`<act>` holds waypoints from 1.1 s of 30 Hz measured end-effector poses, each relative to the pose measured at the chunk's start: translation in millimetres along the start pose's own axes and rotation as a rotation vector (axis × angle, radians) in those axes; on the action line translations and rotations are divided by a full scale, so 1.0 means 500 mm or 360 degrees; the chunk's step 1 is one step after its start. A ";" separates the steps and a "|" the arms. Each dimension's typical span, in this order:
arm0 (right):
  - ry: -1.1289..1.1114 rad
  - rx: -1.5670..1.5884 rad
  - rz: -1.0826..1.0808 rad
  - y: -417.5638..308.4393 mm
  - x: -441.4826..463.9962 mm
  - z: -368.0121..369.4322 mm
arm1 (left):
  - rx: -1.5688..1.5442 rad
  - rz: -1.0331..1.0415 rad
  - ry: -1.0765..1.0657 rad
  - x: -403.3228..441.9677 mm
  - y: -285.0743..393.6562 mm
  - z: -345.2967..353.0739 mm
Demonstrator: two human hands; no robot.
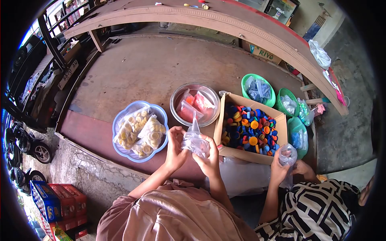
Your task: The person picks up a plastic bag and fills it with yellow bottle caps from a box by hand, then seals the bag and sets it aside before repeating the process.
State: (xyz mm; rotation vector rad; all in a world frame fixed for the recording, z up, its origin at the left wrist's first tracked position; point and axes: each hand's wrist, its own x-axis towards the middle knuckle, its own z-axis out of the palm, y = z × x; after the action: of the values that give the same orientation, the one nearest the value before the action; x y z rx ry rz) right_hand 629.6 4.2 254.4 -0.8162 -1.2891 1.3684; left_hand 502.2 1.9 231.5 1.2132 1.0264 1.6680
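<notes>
A crumpled clear plastic bag (196,141) is held in front of my body, its twisted end pointing up. My left hand (176,149) grips it from the left, and my right hand (208,157) has its fingers closed round the other side. What the bag contains, if anything, I cannot make out. Just beyond it stands a round metal bowl (174,103) with red items in clear bags (189,110). Left of my hands is a blue scalloped basket (116,116) holding bags of cream-coloured caps (152,136).
An open cardboard box (237,154) of colourful bottle caps (253,125) sits at right. Green baskets (244,82) with bagged items stand beyond it. A co-worker's hands (278,168) hold a clear plastic bag (287,156). A wooden rail (193,16) spans the far side.
</notes>
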 end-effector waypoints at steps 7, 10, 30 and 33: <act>0.0796 -0.0917 -0.0707 -0.004 0.017 -0.016 | 0.0650 0.0252 -0.0362 -0.040 0.023 0.022; 0.0752 -0.1179 -0.0955 -0.012 0.019 -0.013 | 0.0630 0.0203 -0.0346 -0.032 0.035 0.023; -0.0154 -0.1437 -0.0293 0.000 -0.013 -0.024 | 0.0881 -0.0212 -0.0619 -0.030 0.018 -0.018; -0.0349 -0.1589 -0.0161 0.023 -0.023 -0.038 | 0.0952 -0.0146 -0.0383 -0.004 0.044 -0.026</act>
State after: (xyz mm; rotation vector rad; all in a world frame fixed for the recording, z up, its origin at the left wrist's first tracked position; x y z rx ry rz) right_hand 647.6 -0.4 237.9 -1.2410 -2.1973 0.6793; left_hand 486.7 -9.5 248.5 1.6680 1.4535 1.1338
